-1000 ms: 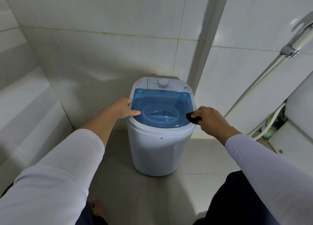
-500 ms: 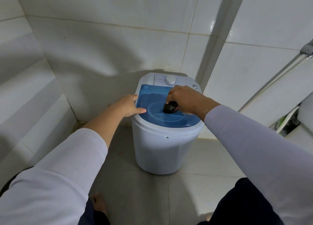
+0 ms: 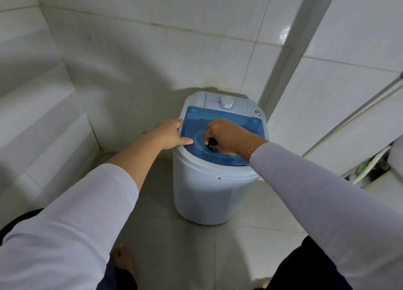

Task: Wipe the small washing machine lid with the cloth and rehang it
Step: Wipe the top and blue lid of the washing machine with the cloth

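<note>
White sleeves fill the near edge of my view, both arms reaching forward over grey floor tiles [image 3: 196, 257]. My left hand [image 3: 169, 134] lies flat and open on the left rim of the washer [image 3: 207, 196], thumb resting on the lid's left edge, fingers spread and gripping nothing. It works as a brace, I judge, so I keep it pressing down while the other hand scrubs.

My right hand [image 3: 226, 136] sits over the middle of the blue lid [image 3: 229, 119], fingers curled tight around a small dark wad that I take to be the cloth [image 3: 212, 144]; only a bit of it shows under the knuckles, pressed against the plastic. The lid is closed and lies level on the washer's top.

To do this stroke well, I think I should open the wad out a little so more fabric meets the plastic, and work in overlapping passes from the centre toward the rear edge and both side edges. The near edge needs a pass too, since my wrist hides it and I cannot tell its condition. Light pressure seems enough: the lid looks thin and may flex.

Beyond the lid's rear edge sits the white dial [image 3: 226, 103] on its panel; I should keep the cloth from turning it. Behind that stands the tiled wall corner. No hook or rail for rehanging shows here.
</note>
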`<action>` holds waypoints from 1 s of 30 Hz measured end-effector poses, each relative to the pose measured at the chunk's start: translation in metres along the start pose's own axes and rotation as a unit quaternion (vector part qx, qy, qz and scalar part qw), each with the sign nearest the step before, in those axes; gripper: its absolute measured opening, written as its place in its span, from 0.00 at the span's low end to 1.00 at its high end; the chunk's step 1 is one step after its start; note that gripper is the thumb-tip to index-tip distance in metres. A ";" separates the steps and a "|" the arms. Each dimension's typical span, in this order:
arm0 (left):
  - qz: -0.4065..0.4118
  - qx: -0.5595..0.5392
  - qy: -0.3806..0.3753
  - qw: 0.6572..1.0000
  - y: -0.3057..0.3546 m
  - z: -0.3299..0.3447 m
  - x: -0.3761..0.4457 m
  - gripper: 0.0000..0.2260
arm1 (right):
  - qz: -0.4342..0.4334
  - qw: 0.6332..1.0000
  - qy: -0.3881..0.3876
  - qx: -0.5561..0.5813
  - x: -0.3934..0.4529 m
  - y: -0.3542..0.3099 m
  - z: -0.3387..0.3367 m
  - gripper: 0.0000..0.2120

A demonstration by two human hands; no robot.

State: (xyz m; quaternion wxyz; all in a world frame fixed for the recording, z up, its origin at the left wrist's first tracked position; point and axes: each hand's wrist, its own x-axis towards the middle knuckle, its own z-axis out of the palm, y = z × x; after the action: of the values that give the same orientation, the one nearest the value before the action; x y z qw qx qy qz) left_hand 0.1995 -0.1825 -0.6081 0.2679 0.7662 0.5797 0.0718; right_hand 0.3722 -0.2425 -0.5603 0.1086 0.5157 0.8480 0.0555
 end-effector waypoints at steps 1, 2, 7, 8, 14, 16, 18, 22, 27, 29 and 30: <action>0.001 0.004 0.000 1.000 -0.001 0.001 0.002 0.37 | 0.020 0.999 -0.002 0.037 -0.003 0.003 0.001 0.15; 0.003 0.007 -0.001 1.000 0.000 0.001 0.001 0.37 | 0.034 0.997 -0.004 0.068 -0.006 0.005 0.002 0.16; -0.003 0.021 -0.003 1.000 -0.001 0.001 0.004 0.39 | 0.064 0.989 -0.031 0.130 -0.021 0.011 0.002 0.22; 0.002 0.021 -0.002 1.000 -0.002 0.002 0.006 0.38 | 0.070 0.989 -0.040 0.127 -0.023 0.012 0.002 0.23; -0.002 0.025 -0.001 1.000 -0.005 0.003 0.009 0.39 | 0.092 0.990 -0.071 0.081 -0.023 0.013 0.001 0.21; -0.008 0.021 -0.007 1.000 -0.007 0.003 0.010 0.40 | 0.102 0.989 -0.060 0.084 -0.024 0.012 0.003 0.19; -0.005 0.020 -0.001 1.000 -0.006 0.004 0.010 0.40 | 0.114 0.987 -0.044 0.104 -0.026 0.012 0.005 0.17; -0.011 0.025 -0.006 1.000 -0.008 0.005 0.012 0.40 | 0.142 0.976 -0.015 0.162 -0.035 0.014 0.007 0.15; -0.023 0.060 0.007 0.998 -0.004 0.006 0.011 0.40 | 0.174 0.962 0.024 0.209 -0.043 0.014 0.011 0.15; -0.023 0.063 0.008 0.998 -0.003 0.006 0.011 0.39 | 0.187 0.956 0.035 0.223 -0.044 0.013 0.012 0.15; -0.020 0.058 0.005 0.998 -0.005 0.007 0.013 0.40 | 0.192 0.953 0.040 0.230 -0.044 0.013 0.013 0.15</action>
State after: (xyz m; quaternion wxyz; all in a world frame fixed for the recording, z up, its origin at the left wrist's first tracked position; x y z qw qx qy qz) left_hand 0.2023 -0.1722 -0.6190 0.2218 0.7682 0.5994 0.0366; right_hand 0.4059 -0.2760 -0.5646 -0.0593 0.6773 0.7263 -0.1008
